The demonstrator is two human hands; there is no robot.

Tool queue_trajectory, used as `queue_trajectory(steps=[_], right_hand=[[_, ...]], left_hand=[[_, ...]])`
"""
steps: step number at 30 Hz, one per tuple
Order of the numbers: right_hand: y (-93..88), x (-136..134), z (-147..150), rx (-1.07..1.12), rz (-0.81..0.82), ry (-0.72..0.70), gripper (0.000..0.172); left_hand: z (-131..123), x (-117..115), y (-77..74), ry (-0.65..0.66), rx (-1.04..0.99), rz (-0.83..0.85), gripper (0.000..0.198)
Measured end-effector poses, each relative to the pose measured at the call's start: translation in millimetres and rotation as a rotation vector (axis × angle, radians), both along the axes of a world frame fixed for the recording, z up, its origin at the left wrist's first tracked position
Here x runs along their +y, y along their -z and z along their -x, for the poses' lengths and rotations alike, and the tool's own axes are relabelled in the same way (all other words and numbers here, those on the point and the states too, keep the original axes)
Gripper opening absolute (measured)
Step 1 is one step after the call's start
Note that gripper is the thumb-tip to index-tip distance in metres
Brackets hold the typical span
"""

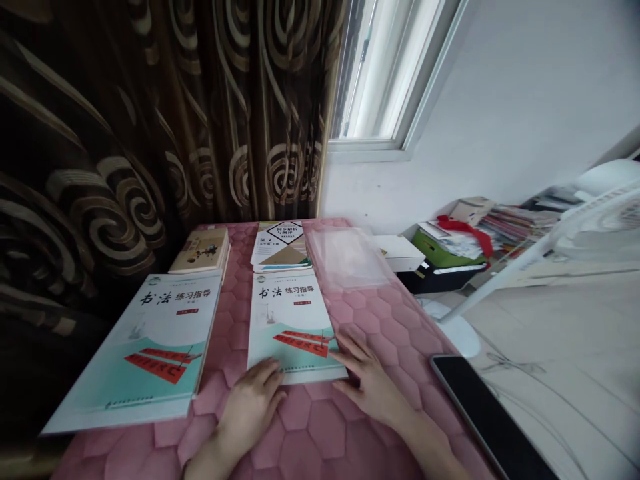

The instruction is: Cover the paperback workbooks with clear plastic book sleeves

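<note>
Left hand (250, 405): fingers curled loosely at near-left corner of calligraphy workbook (270, 327), grip cannot be told. Right hand (373, 381): fingers spread, unclenched, against its right side. Workbook laid flat mid-worktop (300, 440). Squaring-up seems in hand; light, even pressure probably called for next. Forward sliding might be blocked by Chinese exercise book (277, 248) toward far edge. Second calligraphy workbook (145, 333) placed along left edge, beige book (197, 252) far-left corner, plastic sheet (350, 257) far-right, dark-screened device (490, 413) right edge.

Bk (280, 327) at 7 o'cl & twin bk (150, 333) at 8 are coloured white/teal/red; tbl cover (300, 447) is patterned w/ pink hexagons; brn curtain (200, 100) at 10 is swirled beige.
</note>
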State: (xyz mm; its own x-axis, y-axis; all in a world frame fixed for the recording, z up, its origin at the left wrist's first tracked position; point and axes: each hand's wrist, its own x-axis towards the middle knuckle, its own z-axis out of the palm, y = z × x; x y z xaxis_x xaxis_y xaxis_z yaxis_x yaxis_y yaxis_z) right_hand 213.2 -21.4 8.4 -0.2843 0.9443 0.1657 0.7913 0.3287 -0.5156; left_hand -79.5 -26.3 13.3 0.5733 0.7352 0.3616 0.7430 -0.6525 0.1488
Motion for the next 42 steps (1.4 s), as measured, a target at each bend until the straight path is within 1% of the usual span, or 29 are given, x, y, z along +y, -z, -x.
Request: queue_trajectory(steps=[2, 5, 7, 9, 12, 16, 19, 22, 25, 28, 32, 37, 40, 42], right_hand=[[-7.3, -6, 18, -0.050, -0.041, -0.025, 0.044], [-10.8, -11, 55, -0.084, -0.080, -0.106, 0.025], [-7.2, -11, 78, -0.075, -0.085, -0.127, 0.018], [-1.5, -9, 93, -0.059, -0.085, -0.128, 0.016], [4.1, -5, 100, -0.025, -0.087, -0.114, 0.013], [2.8, -3, 90, 0.004, -0.095, -0.064, 0.010], [0.0, -5, 71, -0.016, -0.106, -0.033, 0.010], [0.2, -8, 45, -0.062, -0.118, -0.008, 0.013], [4.5, -10, 19, -0.110, -0.120, 0.016, 0.015], [10.5, -9, 2, -0.125, -0.135, 0.001, 0.018], [18.0, -7, -7, -0.116, -0.169, -0.033, 0.021], [24.1, -5, -12, -0.093, -0.194, -0.078, 0.024], [20.1, -9, -10, -0.082, -0.168, -0.071, 0.029], [12.6, -13, -2, -0.095, -0.139, -0.046, 0.032]], left_hand=[[-4, 2, -0.9, -0.008, 0.007, -0.008, 0.024], [-6, 5, -0.2, -0.015, 0.002, -0.014, 0.025], [-6, 6, 1.1, -0.008, -0.004, -0.026, 0.026], [-6, 7, 2.5, 0.013, -0.010, -0.040, 0.027], [-6, 9, 3.9, 0.037, -0.020, -0.053, 0.026], [-4, 10, 1.2, 0.041, -0.029, -0.034, 0.020], [3, 9, -3.1, 0.056, -0.024, -0.035, 0.019], [16, 9, -6.2, 0.046, -0.001, -0.035, 0.017], [33, 8, -7.2, 0.037, -0.001, -0.054, 0.017], [46, 6, -7.0, 0.041, 0.007, -0.085, 0.019], [55, 6, -4.1, 0.034, 0.008, -0.057, 0.021], [58, 8, -2.3, 0.006, -0.077, 0.034, 0.021], [49, 4, -7.0, -0.030, -0.077, 0.047, 0.027], [35, 1, -10.7, -0.087, -0.065, 0.035, 0.028]])
